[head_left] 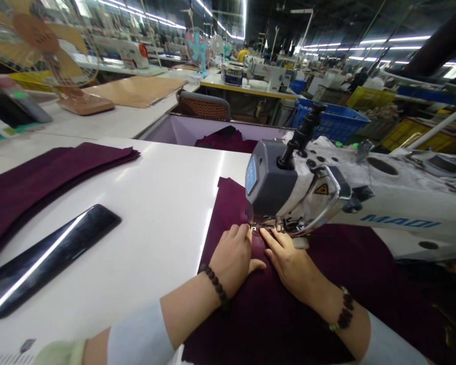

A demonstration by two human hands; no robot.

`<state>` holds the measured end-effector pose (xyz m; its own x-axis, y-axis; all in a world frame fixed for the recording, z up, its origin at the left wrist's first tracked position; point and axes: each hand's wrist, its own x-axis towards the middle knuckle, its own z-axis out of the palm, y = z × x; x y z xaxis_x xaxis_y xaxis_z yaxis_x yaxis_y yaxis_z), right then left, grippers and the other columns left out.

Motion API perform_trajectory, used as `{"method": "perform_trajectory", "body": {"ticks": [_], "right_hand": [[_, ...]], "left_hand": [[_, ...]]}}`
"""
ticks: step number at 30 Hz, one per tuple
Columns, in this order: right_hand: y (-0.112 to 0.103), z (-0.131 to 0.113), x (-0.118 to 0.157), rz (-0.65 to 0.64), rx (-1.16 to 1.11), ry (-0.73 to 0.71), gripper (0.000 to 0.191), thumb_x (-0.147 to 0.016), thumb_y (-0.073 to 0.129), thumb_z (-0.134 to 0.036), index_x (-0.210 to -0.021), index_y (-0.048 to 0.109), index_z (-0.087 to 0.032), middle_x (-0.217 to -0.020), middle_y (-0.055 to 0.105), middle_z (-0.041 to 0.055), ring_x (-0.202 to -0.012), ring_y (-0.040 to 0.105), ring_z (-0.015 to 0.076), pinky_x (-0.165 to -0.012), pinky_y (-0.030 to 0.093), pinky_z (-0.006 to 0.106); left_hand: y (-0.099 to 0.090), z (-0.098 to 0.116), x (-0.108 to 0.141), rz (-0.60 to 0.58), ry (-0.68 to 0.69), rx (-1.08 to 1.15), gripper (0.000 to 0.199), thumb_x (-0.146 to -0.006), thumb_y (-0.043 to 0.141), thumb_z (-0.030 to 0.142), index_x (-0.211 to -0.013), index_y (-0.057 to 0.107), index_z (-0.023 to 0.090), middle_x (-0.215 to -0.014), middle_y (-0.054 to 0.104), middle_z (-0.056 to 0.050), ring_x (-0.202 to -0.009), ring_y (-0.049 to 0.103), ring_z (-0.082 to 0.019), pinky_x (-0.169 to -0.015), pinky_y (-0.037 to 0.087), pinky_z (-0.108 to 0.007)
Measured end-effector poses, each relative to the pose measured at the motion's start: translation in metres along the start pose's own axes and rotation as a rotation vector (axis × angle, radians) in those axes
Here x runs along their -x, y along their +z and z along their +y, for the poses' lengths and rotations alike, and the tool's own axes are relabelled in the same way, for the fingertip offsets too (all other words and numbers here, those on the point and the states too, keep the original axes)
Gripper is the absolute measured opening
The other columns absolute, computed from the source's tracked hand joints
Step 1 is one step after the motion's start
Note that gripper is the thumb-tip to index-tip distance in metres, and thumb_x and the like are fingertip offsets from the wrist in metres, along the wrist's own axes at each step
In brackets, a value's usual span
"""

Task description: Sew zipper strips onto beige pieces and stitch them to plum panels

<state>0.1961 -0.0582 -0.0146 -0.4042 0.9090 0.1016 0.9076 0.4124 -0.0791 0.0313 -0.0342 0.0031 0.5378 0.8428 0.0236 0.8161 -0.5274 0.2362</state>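
A dark maroon cloth (pixel 228 203) lies under the head of a white and grey sewing machine (pixel 273 175) and spreads toward me and to the right. Flat on the cloth, just left of the presser foot (pixel 254 228), rests my left hand (pixel 233 256), its thumb stretched out to the right. My right hand (pixel 289 261) presses on the cloth just right of the foot, fingers extended and apart. Both hands touch the cloth without gripping it. The needle tip is too small to make out.
Folded maroon cloth (pixel 61 172) and a long glossy black object (pixel 53 258) lie on the white table (pixel 155 203) at left. An orange fan (pixel 49 50) stands behind them. Beyond the table are a purple-lined bin (pixel 171 129) holding maroon cloth and a blue basket (pixel 334 121).
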Motion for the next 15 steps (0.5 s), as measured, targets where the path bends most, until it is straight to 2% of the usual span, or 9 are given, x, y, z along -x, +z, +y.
{"method": "perform_trajectory", "body": {"ticks": [7, 15], "right_hand": [[0.0032, 0.0041, -0.0044, 0.016, 0.015, 0.001, 0.040, -0.091, 0.031, -0.023, -0.129, 0.043, -0.018, -0.127, 0.048, 0.0120, -0.114, 0.046, 0.0261, -0.096, 0.036, 0.051], [0.0020, 0.0040, -0.0065, -0.007, 0.027, -0.002, 0.042, -0.092, 0.028, -0.025, -0.130, 0.041, -0.012, -0.124, 0.050, 0.0131, -0.112, 0.046, 0.0268, -0.096, 0.037, 0.051]], "left_hand": [[0.0029, -0.0046, -0.0048, 0.030, 0.007, 0.005, 0.062, -0.066, 0.068, 0.051, -0.107, 0.051, 0.009, -0.106, 0.052, -0.011, -0.095, 0.048, -0.026, -0.080, 0.043, -0.038], [0.0032, -0.0062, -0.0072, 0.039, 0.013, 0.012, 0.059, -0.067, 0.068, 0.051, -0.105, 0.054, 0.008, -0.109, 0.051, -0.012, -0.097, 0.047, -0.027, -0.081, 0.043, -0.039]]}}
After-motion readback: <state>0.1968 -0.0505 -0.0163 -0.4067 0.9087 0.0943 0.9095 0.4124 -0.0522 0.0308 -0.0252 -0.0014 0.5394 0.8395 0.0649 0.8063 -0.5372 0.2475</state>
